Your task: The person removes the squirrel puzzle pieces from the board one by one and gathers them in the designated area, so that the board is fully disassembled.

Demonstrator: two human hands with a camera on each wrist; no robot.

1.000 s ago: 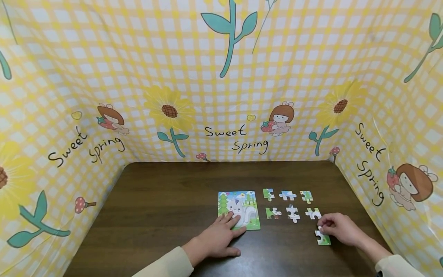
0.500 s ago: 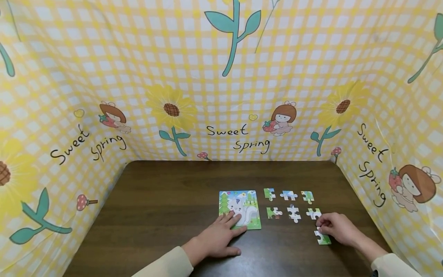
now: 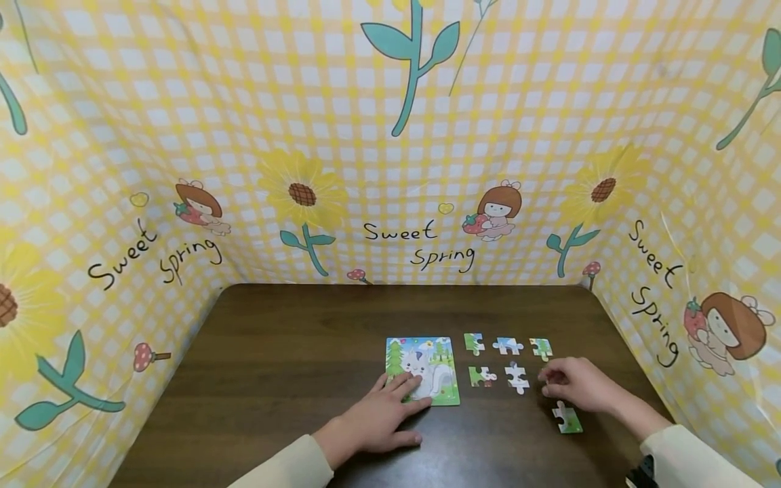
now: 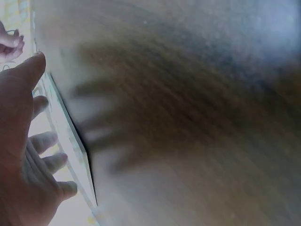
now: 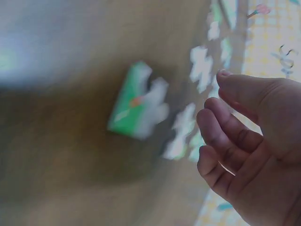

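Observation:
My left hand lies flat with spread fingers on the lower left of a square picture board showing a white squirrel-like animal. In the left wrist view, the fingers reach over the raised edge of this board. My right hand hovers with loosely bent fingers, and the right wrist view shows nothing between thumb and fingertips. It covers the right end of the lower row of puzzle pieces in the head view. Just below it lies a green and white puzzle piece, also a blurred puzzle piece in the right wrist view.
Right of the board, three pieces form an upper row, including a blue and white piece. Under them lie a green piece and a white piece. Yellow checked cloth walls in the dark wooden table on three sides.
My right hand has left the green and white piece and moved up and left over the lower row's right-hand piece, now hidden. The left hand has hardly shifted.

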